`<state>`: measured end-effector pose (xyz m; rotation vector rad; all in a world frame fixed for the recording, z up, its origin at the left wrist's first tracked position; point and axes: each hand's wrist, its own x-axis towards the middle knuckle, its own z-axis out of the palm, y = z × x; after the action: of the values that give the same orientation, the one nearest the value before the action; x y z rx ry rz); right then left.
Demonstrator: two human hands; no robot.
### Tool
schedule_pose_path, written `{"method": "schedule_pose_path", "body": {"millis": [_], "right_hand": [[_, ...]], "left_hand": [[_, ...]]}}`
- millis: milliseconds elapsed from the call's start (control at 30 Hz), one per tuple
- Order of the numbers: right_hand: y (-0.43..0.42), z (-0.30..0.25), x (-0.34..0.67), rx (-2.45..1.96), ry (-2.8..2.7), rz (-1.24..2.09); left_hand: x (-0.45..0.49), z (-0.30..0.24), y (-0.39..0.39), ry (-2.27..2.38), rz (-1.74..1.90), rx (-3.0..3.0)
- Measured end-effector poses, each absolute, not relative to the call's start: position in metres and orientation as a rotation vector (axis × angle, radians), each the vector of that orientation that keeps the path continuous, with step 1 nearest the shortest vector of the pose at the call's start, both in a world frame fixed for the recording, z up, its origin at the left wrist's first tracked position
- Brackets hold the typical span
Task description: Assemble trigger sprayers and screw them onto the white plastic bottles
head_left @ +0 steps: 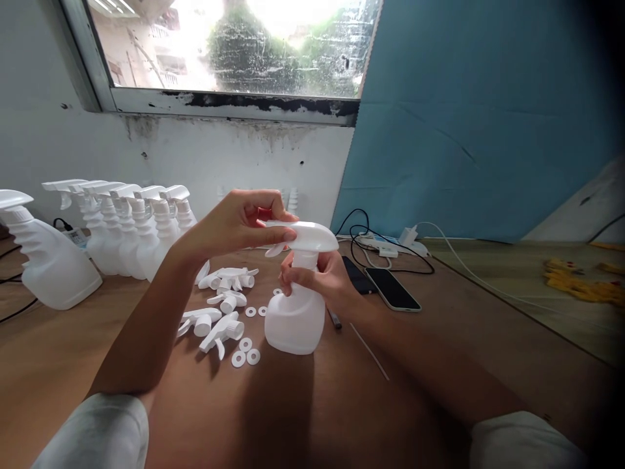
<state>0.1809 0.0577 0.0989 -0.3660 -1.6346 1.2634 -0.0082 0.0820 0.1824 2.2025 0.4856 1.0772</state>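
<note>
A translucent white spray bottle [295,326] stands upright on the brown table in front of me. On its neck sits a white trigger spray head [315,236], its nozzle pointing left. My left hand [254,218] is closed on the nozzle end, thumb in front and fingers behind. Around the bottle's neck, just under the head, my right hand [322,277] is wrapped. Left of the bottle lie several loose trigger spray heads [222,332] in a pile. Several white ring washers [245,345] lie between that pile and the bottle.
Several bottles with spray heads [139,228] stand in a row at the back left, and another bottle [53,267] is nearer at far left. A phone [393,289], a thin white tube [370,352], a power strip [400,244] and black cables lie to the right.
</note>
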Motion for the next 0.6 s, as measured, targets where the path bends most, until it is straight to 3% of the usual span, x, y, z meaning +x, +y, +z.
{"method": "schedule_pose_path", "body": {"millis": [133,600], "right_hand": [[0.0583,0.0971,0.1819,-0.199,-1.557,1.382],[0.0568,0.0996,0.1817,-0.340,-1.574,1.334]], "left_hand": [[-0.0075,0.1822,0.0824,0.511,1.079,2.213],[-0.0072,0.1823,0.0814,0.516,1.069,2.224]]}}
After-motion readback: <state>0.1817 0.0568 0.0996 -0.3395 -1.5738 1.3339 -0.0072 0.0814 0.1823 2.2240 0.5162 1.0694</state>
